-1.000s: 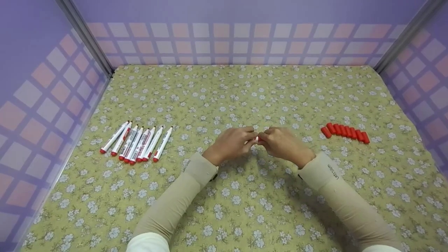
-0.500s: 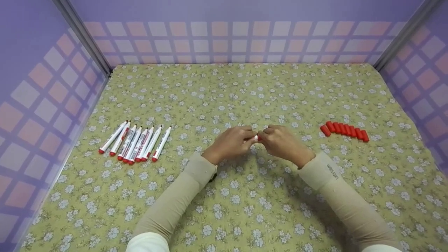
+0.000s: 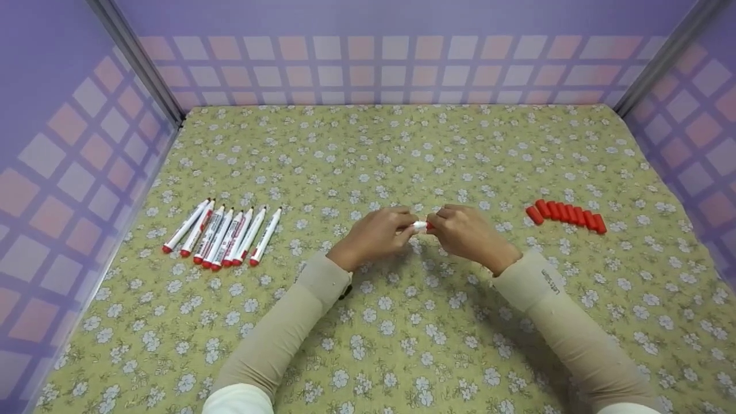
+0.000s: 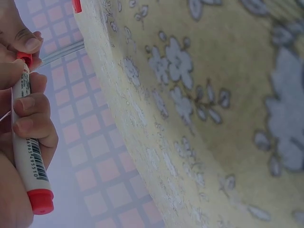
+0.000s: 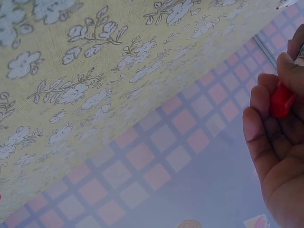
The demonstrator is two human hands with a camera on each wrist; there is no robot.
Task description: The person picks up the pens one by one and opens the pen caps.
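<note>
In the head view my left hand (image 3: 376,233) and right hand (image 3: 468,233) meet over the middle of the cloth-covered table. Fingers of the left hand curl round a white marker (image 4: 26,161), which has a barcode and a red end plug in the left wrist view. My right hand pinches a red marker cap (image 5: 282,99) between thumb and fingers. A short white length of the marker shows between the hands, up against the cap. The marker's tip is hidden, so I cannot tell how far the cap covers it.
Several uncapped white markers (image 3: 235,236) lie side by side on the left, red ends toward me. Several red caps (image 3: 571,214) form a slanting row on the right. Purple checked panels (image 3: 397,63) wall the table's back and sides. A flowered cloth (image 3: 368,149) covers the tabletop.
My hands have drawn slightly apart, the left one shifting a little left. More of the marker's white part shows between them. The laid-out markers and caps stay where they were.
</note>
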